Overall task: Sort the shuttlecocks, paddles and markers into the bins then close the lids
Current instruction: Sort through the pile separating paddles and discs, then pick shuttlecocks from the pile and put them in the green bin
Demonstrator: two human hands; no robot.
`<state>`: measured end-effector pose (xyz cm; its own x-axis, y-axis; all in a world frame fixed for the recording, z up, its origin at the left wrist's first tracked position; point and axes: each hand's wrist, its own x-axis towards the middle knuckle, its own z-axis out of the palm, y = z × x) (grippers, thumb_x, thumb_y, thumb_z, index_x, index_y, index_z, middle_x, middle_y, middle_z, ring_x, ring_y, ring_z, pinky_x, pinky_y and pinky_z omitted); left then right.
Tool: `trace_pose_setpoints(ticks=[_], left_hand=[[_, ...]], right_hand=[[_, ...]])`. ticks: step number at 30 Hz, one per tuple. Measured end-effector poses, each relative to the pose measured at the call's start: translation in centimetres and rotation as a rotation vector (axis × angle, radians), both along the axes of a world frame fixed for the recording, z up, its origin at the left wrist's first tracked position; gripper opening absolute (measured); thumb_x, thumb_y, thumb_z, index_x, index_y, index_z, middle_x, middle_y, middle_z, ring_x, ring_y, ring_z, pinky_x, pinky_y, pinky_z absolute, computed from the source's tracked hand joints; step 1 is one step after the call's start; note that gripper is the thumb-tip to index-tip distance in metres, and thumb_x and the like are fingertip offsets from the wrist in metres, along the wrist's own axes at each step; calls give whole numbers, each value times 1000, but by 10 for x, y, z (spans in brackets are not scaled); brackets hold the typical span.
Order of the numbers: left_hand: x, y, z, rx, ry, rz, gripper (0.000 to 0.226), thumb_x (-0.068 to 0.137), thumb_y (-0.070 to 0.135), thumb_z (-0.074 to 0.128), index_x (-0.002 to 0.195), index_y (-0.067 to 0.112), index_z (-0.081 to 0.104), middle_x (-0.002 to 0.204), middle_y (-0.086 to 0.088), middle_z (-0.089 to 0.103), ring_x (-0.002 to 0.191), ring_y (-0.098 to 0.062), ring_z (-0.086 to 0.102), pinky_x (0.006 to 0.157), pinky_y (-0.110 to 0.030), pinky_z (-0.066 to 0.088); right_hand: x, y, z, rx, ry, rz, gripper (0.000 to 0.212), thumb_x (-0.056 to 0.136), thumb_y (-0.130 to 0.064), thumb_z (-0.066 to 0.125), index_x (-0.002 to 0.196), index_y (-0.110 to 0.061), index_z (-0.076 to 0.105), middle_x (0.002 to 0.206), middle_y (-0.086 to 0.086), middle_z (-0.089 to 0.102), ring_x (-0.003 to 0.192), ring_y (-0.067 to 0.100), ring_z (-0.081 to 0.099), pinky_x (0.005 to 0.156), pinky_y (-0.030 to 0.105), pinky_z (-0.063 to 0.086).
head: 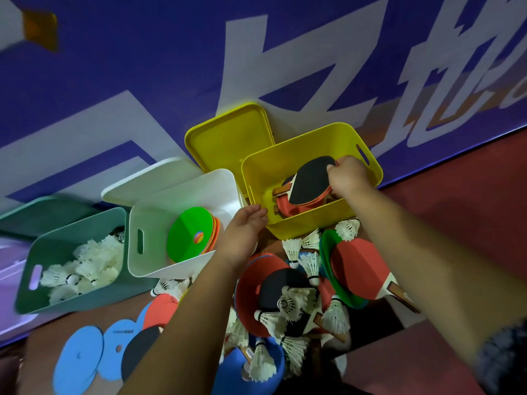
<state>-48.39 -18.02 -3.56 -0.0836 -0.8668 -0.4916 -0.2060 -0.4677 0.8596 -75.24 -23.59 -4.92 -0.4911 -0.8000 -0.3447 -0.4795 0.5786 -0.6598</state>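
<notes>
My right hand [346,175] grips the edge of a black-faced paddle [310,181] inside the yellow bin [288,223], on top of other red paddles there. My left hand [242,232] hovers with relaxed fingers by that bin's near left corner, holding nothing. The white bin [151,223] holds flat disc markers, a green one [189,235] on top. The green bin [45,297] holds white shuttlecocks [88,266]. On the floor below lies a mixed pile: a red paddle [359,269], a black paddle [282,286], shuttlecocks [310,263] and blue markers [78,360].
A yellow lid [228,135] leans behind the yellow bin, a white lid [148,175] behind the white bin, a green lid [42,212] behind the green one. A blue wall with large white lettering [256,67] rises just behind the bins. The floor is red-brown.
</notes>
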Motion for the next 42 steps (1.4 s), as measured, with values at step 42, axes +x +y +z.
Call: trace_pose_setpoints(ticks=[42], left_hand=[[56,152,-80,-183,-853,-519,27,87,10,65,113,10,66,116,-10,62,102,-30,62,77,-33,46]], right_hand=[[131,209,-90,-12,140,702,21,96,-16,64,110,-30,68,124,-3,63,106,24,65,83,40,56]])
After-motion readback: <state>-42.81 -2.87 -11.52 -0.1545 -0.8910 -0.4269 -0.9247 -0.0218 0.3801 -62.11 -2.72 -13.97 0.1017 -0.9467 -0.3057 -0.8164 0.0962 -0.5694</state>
